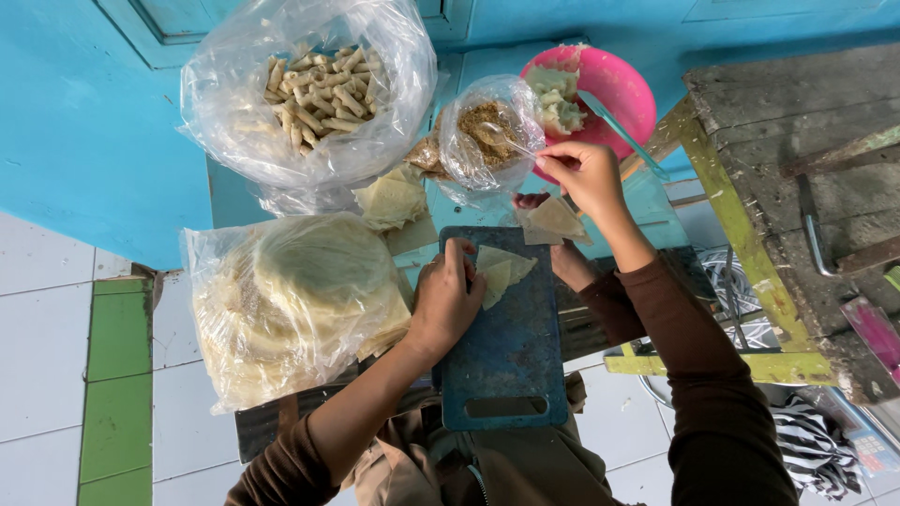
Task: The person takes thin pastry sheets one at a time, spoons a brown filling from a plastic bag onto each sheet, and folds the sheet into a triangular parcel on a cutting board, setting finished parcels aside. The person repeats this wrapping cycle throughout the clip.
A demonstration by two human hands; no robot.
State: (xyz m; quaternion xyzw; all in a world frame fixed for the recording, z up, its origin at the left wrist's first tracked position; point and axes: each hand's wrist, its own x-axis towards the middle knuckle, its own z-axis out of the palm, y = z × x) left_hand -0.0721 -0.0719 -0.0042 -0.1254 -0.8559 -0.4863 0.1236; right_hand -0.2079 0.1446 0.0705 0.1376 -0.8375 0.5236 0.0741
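Closest to the person, a blue cutting board point(506, 361) is lying across the lap, its handle slot facing the body. The left hand point(445, 300) is resting on the board's upper left corner, fingers curled down and pinning a wrapper point(502, 272) at its edge. That wrapper is a thin, pale yellow sheet, folded into a rough triangle and lying flat on the board's far end. Just left of the board, a clear bag of wrappers point(295, 300) is sitting, a thick round pale stack showing through crinkled plastic.

A little farther out, another person's hand point(567, 262) is holding a second pale wrapper point(553, 220) just beyond the board. Above it, the right hand point(581, 173) is reaching out, fingers pinched shut on a thin spoon point(511, 142) whose tip is dipping into a small clear bag of filling point(487, 131), crumbly and brown.

Behind the right hand, a pink bowl point(619, 89) is holding lumps of pale dough-like stuff. Farthest left, a big clear bag of rolls point(314, 89) is sitting open against the blue wall, packed with small beige rolled sticks. To the right, a worn wooden table point(797, 122) is standing.
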